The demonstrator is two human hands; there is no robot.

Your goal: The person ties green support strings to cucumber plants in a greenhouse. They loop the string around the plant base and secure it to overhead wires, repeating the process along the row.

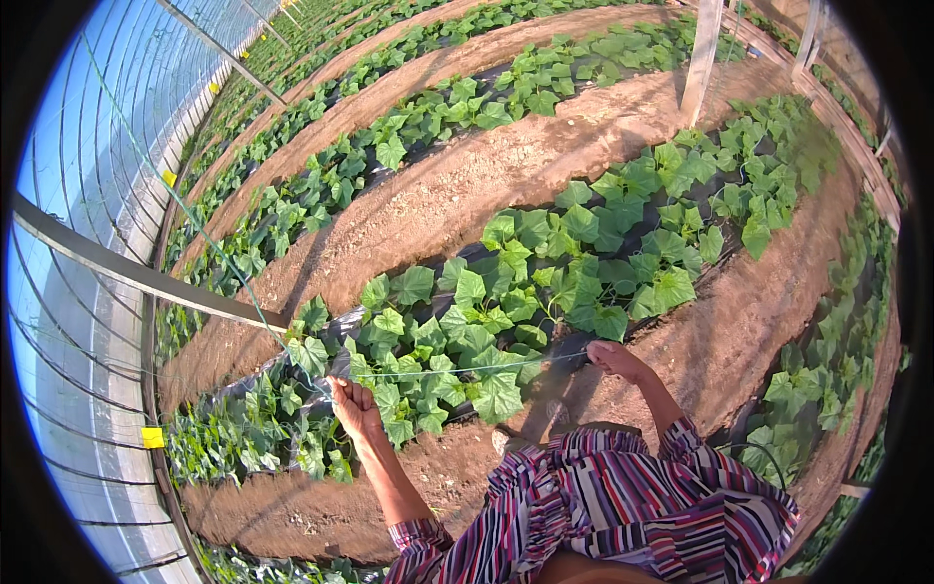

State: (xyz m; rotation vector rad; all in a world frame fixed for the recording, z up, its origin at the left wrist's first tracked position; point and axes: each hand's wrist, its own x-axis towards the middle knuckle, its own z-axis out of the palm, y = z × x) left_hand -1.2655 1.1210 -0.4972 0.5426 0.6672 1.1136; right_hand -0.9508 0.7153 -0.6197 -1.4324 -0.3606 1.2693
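Observation:
A thin green twine (467, 370) is stretched between my two hands, above a row of leafy vine plants (452, 343) that look like cucumbers. My left hand (356, 406) grips the twine near a plant at the row's left part. From there a strand of the twine climbs to the upper left, past a post. My right hand (615, 361) is closed on the other end, over the near side of the row. Between the hands the twine runs nearly straight. Leaves stand behind and below it.
A pale post (153, 270) rises beside my left hand, and another post (703, 62) stands farther back. Black plastic mulch (576, 343) covers the bed. Bare soil paths (467, 168) separate several planted rows. The greenhouse's clear plastic wall (80, 328) curves along the left, with a yellow card (152, 437).

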